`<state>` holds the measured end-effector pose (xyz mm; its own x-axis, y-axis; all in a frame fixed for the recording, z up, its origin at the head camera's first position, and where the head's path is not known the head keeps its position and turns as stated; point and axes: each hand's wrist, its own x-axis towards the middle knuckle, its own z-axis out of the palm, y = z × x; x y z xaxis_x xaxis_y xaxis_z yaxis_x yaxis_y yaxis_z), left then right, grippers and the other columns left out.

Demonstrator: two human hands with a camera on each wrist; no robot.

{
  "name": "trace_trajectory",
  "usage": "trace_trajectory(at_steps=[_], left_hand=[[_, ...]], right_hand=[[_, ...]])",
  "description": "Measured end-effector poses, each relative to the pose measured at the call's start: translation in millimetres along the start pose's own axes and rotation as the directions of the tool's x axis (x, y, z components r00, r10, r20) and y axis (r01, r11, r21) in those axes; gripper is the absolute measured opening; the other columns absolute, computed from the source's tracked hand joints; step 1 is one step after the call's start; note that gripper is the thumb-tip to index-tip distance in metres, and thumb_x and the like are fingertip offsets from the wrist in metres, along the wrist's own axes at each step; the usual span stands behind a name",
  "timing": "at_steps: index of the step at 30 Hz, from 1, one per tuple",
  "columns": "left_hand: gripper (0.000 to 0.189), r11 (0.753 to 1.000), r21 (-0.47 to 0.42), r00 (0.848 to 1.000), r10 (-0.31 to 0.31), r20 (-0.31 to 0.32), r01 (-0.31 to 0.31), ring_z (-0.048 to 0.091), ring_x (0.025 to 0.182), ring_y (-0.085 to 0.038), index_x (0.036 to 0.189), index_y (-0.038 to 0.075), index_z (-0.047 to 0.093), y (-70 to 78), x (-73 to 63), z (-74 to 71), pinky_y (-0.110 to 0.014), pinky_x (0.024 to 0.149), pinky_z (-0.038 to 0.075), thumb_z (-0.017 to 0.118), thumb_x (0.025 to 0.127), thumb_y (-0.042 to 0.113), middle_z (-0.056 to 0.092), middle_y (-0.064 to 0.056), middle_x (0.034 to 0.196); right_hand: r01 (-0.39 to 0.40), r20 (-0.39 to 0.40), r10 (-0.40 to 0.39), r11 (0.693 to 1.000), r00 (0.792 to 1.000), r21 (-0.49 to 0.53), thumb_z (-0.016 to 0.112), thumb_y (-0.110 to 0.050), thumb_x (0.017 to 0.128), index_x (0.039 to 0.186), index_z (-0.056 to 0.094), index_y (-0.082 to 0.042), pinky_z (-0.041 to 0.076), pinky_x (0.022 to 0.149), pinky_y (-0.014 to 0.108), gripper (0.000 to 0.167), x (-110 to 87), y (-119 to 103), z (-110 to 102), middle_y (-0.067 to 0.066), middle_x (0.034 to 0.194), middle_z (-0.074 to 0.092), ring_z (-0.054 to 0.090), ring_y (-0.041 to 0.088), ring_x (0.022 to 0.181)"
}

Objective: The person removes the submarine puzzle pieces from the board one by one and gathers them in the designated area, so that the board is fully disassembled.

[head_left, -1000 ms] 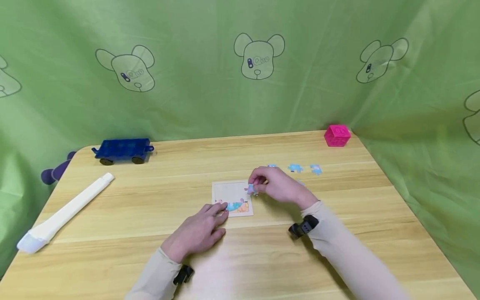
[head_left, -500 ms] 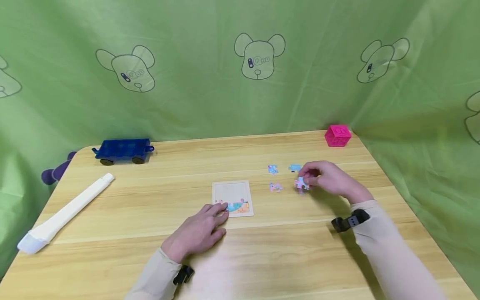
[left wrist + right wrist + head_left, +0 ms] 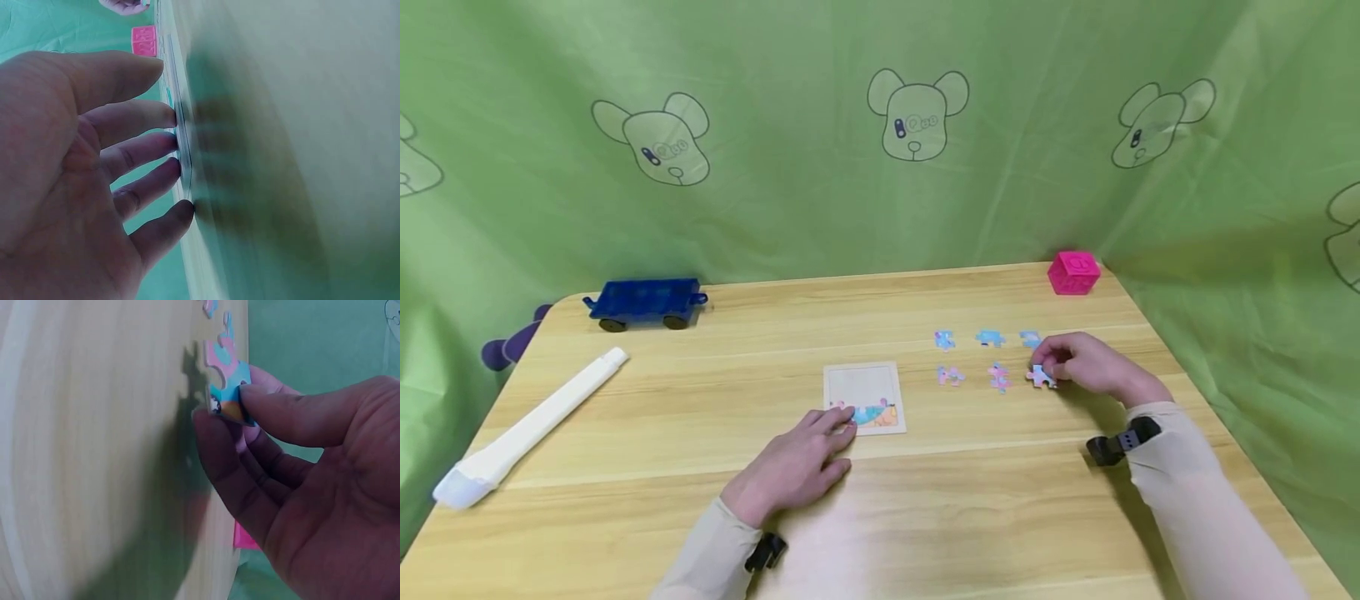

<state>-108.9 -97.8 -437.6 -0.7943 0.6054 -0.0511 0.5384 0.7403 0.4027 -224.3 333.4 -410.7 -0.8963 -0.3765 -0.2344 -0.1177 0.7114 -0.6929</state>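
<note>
Two toys stand near the far edge of the wooden table [image 3: 737, 358]: a dark blue wagon [image 3: 646, 300] at the left and a pink cube [image 3: 1073, 273] at the right. A long white stick [image 3: 538, 429] lies slantwise along the left side, and behind everything hangs a green curtain [image 3: 790, 167] printed with animal heads. The left hand covers the lower left corner of a pale, square puzzle frame [image 3: 859, 383]; along its near side runs a strip of blue and orange picture, and the bare board shows above that. To the right of the frame lie five loose pieces [image 3: 999, 377], blue and pink, three in the far row and two nearer. The held piece [image 3: 228, 381] is at the right end of the nearer row, just above the table, pink and blue with an orange patch at one edge. The right hand [image 3: 1086, 367] pinches it between thumb and fingers. The left hand [image 3: 793, 468] is spread loosely, its fingertips resting on the frame.
</note>
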Motion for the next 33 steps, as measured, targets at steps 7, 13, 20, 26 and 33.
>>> trace_trajectory(at_steps=[7,13,20,26,33], left_hand=[[0.05,1.0,0.001,1.0,0.005,0.002,-0.005,0.035,0.138,-0.03,0.141,0.0,0.051,-0.9,-0.6,0.1,-0.046,0.104,0.042,0.059,0.099,0.026,0.036,-0.01,0.154],[0.05,1.0,0.005,1.0,0.004,0.0,-0.004,0.035,0.138,-0.03,0.142,0.001,0.05,-2.5,-0.8,1.0,-0.047,0.104,0.042,0.058,0.1,0.027,0.035,-0.01,0.155],[0.049,1.0,0.006,1.0,0.016,-0.013,-0.016,0.036,0.137,-0.031,0.141,0.001,0.051,-3.5,0.3,3.2,-0.047,0.106,0.04,0.058,0.099,0.026,0.036,-0.01,0.154],[0.049,1.0,0.008,1.0,0.013,-0.011,-0.013,0.036,0.137,-0.031,0.141,0.0,0.051,-2.9,-0.1,1.9,-0.046,0.106,0.04,0.058,0.099,0.026,0.037,-0.011,0.154],[0.049,1.0,0.014,1.0,0.015,-0.012,-0.015,0.036,0.138,-0.03,0.141,0.0,0.051,-2.7,0.4,1.4,-0.046,0.106,0.04,0.058,0.1,0.026,0.037,-0.01,0.153]], right_hand=[[-0.027,0.007,0.027,0.999,1.0,-0.022,0.05,0.013,0.084,0.103,0.063,0.008,0.045,0.065,0.028,0.023,6.4,11.1,0.8,0.01,0.087,0.058,0.05,0.021,0.079],[-0.017,-0.027,0.015,0.997,1.0,-0.075,0.053,0.01,0.086,0.103,0.064,0.006,0.045,0.067,0.027,0.02,11.4,12.6,2.6,0.009,0.088,0.06,0.051,0.021,0.081],[-0.035,-0.069,0.025,0.989,0.997,-0.142,0.059,0.001,0.093,0.106,0.062,0.008,0.046,0.075,0.035,0.015,7.2,8.3,3.0,0.011,0.092,0.06,0.053,0.024,0.086],[-0.012,-0.115,-0.008,0.986,0.993,-0.163,0.06,-0.009,0.097,0.105,0.063,0.004,0.047,0.075,0.038,0.016,5.9,-14.0,8.7,0.011,0.094,0.061,0.054,0.024,0.086],[0.068,-0.116,-0.083,0.989,0.99,-0.128,0.059,-0.012,0.099,0.105,0.063,0.001,0.047,0.075,0.037,0.015,10.9,-44.4,29.7,0.008,0.094,0.06,0.055,0.023,0.086]])
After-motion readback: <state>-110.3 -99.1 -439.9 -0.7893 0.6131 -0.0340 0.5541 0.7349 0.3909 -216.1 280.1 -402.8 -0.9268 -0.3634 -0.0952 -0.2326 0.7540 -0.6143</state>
